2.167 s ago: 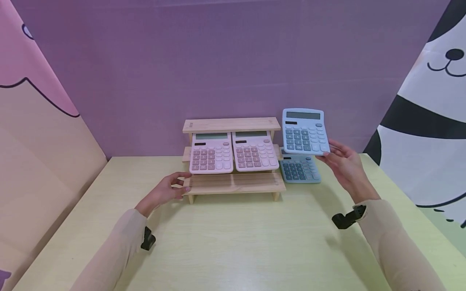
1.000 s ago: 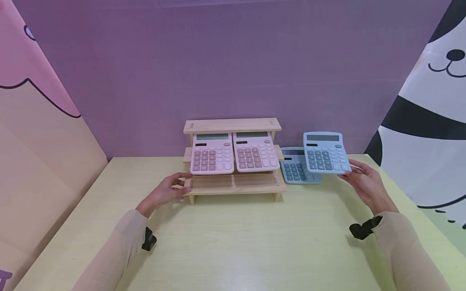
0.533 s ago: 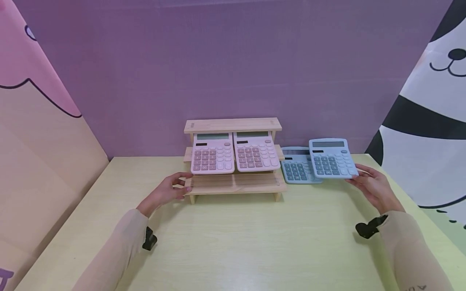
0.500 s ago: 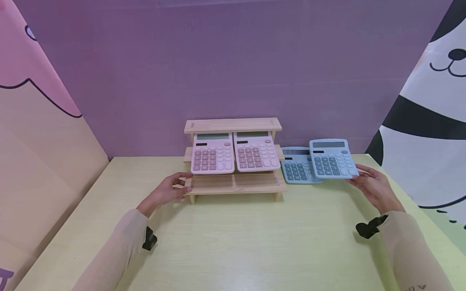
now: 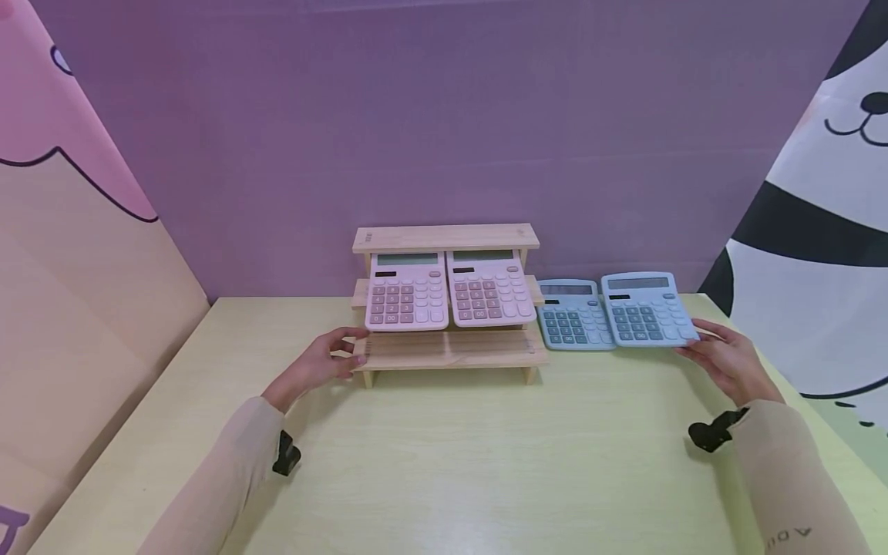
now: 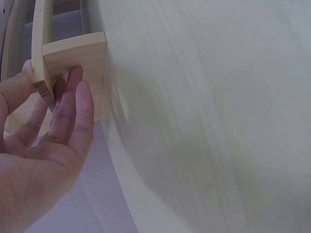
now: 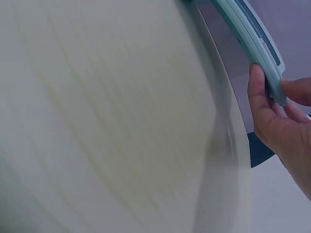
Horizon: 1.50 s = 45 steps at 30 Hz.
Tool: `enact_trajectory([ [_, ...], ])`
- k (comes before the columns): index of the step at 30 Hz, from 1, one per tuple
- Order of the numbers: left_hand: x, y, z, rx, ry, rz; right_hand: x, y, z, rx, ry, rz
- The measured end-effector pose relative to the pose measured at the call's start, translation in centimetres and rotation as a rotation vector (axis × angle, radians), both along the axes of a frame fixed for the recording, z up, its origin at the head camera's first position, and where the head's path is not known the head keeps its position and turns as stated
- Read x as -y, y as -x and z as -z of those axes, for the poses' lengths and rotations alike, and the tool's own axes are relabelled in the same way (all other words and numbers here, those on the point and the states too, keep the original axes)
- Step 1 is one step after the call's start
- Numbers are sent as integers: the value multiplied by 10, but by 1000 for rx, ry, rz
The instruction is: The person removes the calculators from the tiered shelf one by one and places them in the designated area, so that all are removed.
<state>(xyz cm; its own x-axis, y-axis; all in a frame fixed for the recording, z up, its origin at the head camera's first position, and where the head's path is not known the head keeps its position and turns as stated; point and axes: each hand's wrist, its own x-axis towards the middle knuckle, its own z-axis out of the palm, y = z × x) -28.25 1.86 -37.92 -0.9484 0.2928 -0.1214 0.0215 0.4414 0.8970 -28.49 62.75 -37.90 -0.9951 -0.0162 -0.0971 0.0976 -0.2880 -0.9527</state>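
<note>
With my right hand point(image 5: 728, 361), I pinch a light blue calculator point(image 5: 645, 310) by its near right corner. In the right wrist view, the thumb is on the upper face of this calculator point(image 7: 250, 41) and the fingers are beneath it. Its left side is beside a second blue calculator point(image 5: 574, 317), which lies on the table right of a wooden tiered shelf point(image 5: 451, 351). My left hand point(image 5: 317, 362) grips the left end of the shelf's lowest board; the left wrist view has the thumb above the board point(image 6: 73, 46) and fingers below.
Two pink calculators point(image 5: 407, 297) lean side by side on the shelf's middle tier. A purple cloth backdrop point(image 5: 444, 116) hangs behind the table point(image 5: 444, 462). Printed panels stand at the left and right, the right one with a panda point(image 5: 819, 223).
My right hand has carried the blue calculator down and to the right, from above the other blue one to beside it. My left hand keeps its hold on the shelf.
</note>
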Motion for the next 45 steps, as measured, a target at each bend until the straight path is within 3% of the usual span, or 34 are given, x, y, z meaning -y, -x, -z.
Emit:
enact_trajectory([
  [16,2,2,0,2,-2,5,-15,5,3,165,-77,3],
  [45,1,1,0,7,-6,-7,-19,15,6,240,-129,15],
])
